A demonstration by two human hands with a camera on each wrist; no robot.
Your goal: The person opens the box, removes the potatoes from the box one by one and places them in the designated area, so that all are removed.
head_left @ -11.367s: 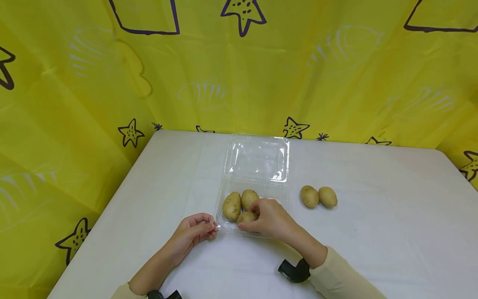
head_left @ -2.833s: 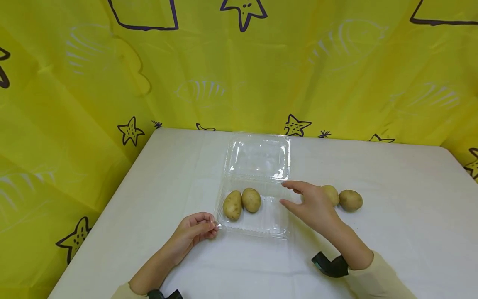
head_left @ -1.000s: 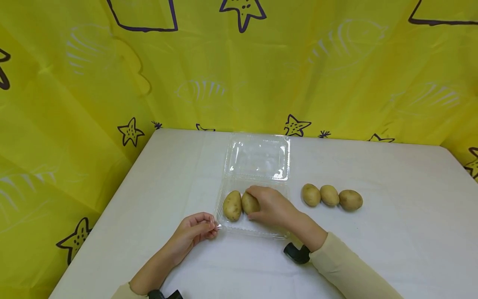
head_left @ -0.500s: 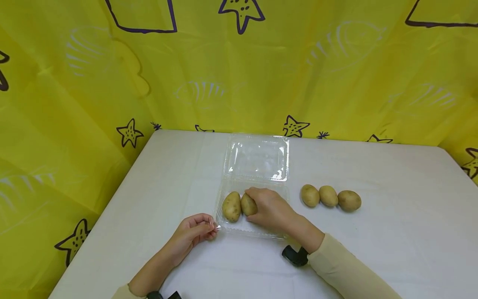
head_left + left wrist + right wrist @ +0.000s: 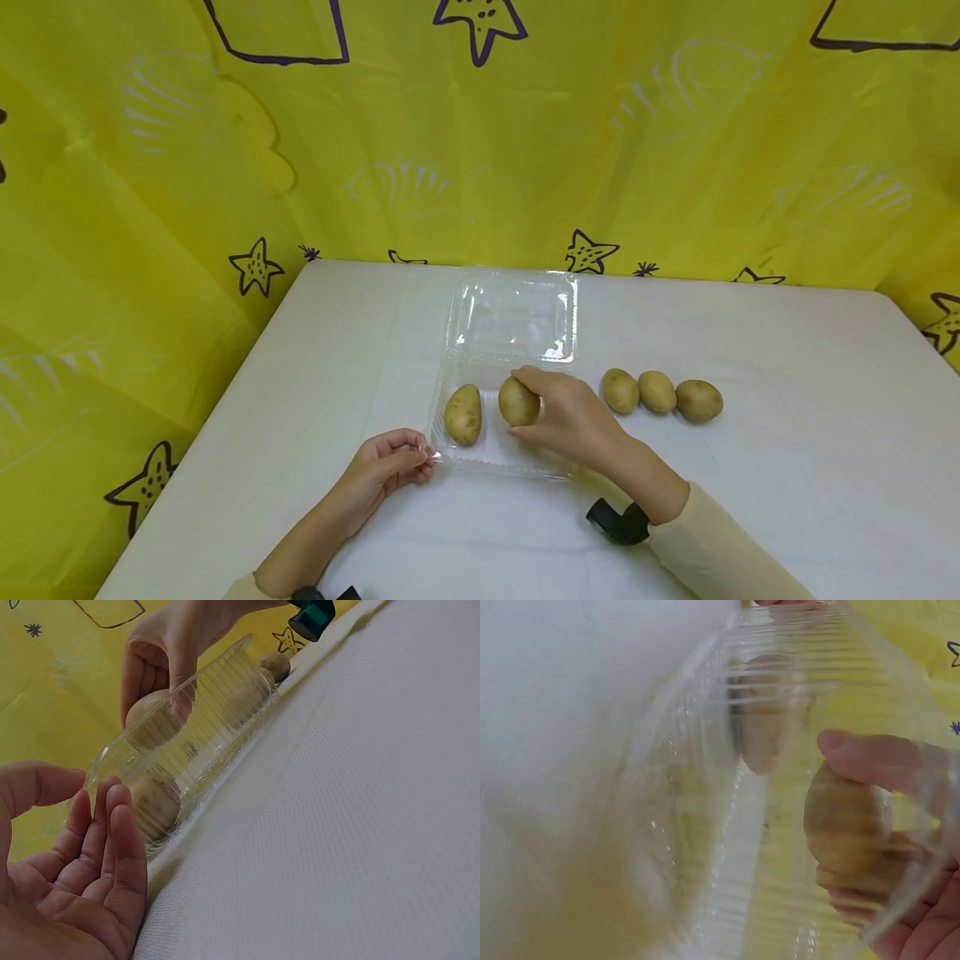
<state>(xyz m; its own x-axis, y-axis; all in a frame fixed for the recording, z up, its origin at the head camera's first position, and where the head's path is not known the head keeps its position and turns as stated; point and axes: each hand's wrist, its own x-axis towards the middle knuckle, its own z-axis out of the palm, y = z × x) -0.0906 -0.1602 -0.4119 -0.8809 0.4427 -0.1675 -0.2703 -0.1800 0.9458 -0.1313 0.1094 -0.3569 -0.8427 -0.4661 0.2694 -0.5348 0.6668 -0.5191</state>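
Observation:
My right hand [image 5: 570, 414] grips a potato [image 5: 518, 402] between thumb and fingers, over the base of a clear plastic clamshell container [image 5: 495, 468]. In the left wrist view this held potato [image 5: 152, 720] shows higher than the other potato [image 5: 156, 801] inside. That second potato [image 5: 462, 415] lies at the left of the container's base. With thumb and fingertip my left hand [image 5: 392, 463] pinches the container's front left corner. In the right wrist view the held potato [image 5: 844, 821] appears through the clear wall, thumb on one side and fingers on the other.
Three potatoes, a left one [image 5: 620, 392], a middle one [image 5: 657, 392] and a right one [image 5: 699, 401], lie in a row right of the container. Its clear lid [image 5: 513, 317] lies folded back. A yellow patterned curtain [image 5: 480, 133] hangs behind the white table [image 5: 810, 467].
The right hand has lifted the potato away from its neighbour and moved it a little right. Earlier, another potato left the container and now lies in the row. The left hand stays at the corner.

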